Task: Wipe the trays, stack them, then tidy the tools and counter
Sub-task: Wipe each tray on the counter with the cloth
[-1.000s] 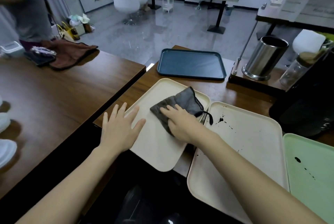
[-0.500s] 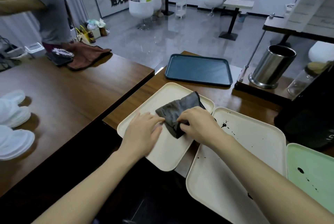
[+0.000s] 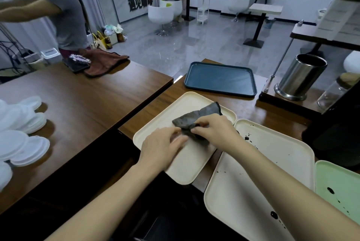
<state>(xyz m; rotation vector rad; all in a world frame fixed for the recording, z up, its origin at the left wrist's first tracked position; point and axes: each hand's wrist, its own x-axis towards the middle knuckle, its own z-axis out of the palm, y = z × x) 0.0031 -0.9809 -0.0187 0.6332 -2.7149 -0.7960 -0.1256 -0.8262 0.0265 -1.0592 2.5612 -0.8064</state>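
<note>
Grey cloth [image 3: 202, 113] lies bunched on the left cream tray [image 3: 187, 164]. I count four trays on the table [image 3: 155, 108]: two cream, one green and one dark blue. My right grip [image 3: 214, 129] is curled closed on the cloth's near edge, pinching a fold between thumb and fingers. My left grip [image 3: 161, 147] rests on the same tray with its fingers stretched towards the cloth and reaching its edge. It is blurred, so I cannot tell whether it has hold of the fabric.

Just beside this tray on the right is the second cream tray [image 3: 272, 164], speckled with dark spots. The green tray [image 3: 335, 178] next to it, at the frame's edge, also has dark spots. The dark blue tray [image 3: 220, 78] lies apart at the far end of the table, and one steel canister [image 3: 301, 77] stands to its right on a raised wooden stand. On the second table [image 3: 87, 94] to the left I see one brown towel [image 3: 103, 61] and a pile of white lids [image 3: 21, 124].
</note>
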